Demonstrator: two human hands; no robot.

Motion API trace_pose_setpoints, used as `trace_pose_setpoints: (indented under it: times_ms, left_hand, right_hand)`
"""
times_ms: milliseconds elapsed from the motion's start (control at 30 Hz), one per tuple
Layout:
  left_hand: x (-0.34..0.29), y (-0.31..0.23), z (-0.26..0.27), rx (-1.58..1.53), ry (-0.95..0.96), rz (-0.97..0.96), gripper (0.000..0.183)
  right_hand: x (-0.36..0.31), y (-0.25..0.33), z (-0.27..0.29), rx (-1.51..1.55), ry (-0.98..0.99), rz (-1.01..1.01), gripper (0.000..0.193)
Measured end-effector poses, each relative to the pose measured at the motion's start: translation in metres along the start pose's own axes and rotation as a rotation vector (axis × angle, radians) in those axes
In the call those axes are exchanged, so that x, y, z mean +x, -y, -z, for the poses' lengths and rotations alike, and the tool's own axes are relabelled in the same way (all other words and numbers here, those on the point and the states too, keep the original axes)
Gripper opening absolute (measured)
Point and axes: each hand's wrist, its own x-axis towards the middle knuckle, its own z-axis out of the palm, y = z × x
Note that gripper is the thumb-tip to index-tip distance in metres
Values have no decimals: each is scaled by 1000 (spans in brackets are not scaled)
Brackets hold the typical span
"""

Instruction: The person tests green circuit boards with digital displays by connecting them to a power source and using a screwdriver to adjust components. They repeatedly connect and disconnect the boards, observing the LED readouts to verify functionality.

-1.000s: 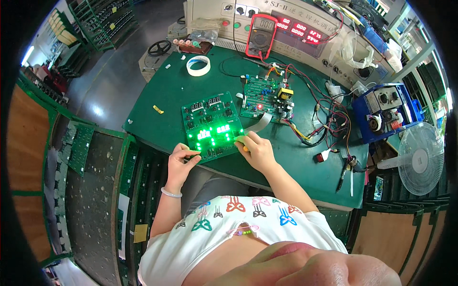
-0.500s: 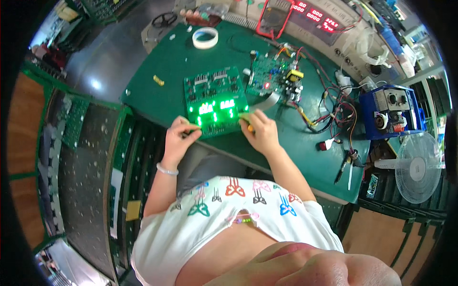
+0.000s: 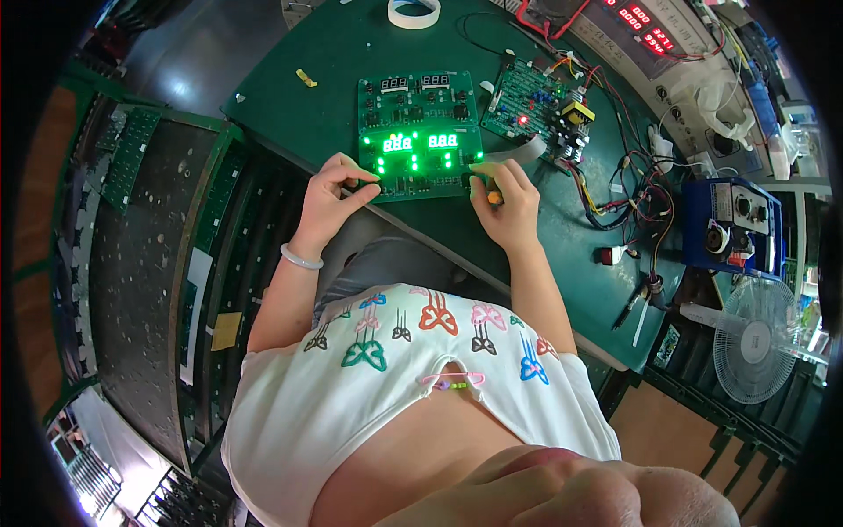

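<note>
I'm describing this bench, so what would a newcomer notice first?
A green circuit board with glowing green digits stands out first, at the near edge of the green bench, between the left hand and right hand. Next come red lit digits on a beige panel at upper right, then the blue metal box by the bench's right edge.

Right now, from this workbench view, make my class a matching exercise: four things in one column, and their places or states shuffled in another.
Things
1. Display board
2. Tape roll
3. Fan
4. Left hand

Places or states
A. pictured below the blue unit
B. bracelet on its wrist
C. lit in bright green
D. at the picture's top edge

Pairs: 1-C; 2-D; 3-A; 4-B
</note>
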Motion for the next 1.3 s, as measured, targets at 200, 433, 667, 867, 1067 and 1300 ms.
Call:
trace_pose_setpoints:
  times_ms: [200, 433, 667, 867, 1067, 1300]
  left_hand:
    - [1, -1, -1, 19, -29, -14, 15]
    - [0, -1, -2, -9, -37, 9, 15]
    - [0, -1, -2, -7, -32, 12, 15]
    - [0, 1, -1, 16, -31, -15, 15]
    - [0, 1, -1, 41, -28, -16, 17]
    - [0, 2, -1, 33, -31, -25, 17]
  right_hand:
    - [0, -1, -3, -11, 14, 14, 17]
    - [1, -1, -4, -24, 8, 16, 18]
    - [0, -2, -5, 3, -10, 13, 16]
    - [0, -3, -5, -16, 9, 14, 15]
    - [1, -1, -4, -16, 2, 18, 15]
    - [0, 0, -4, -15, 15, 1, 15]
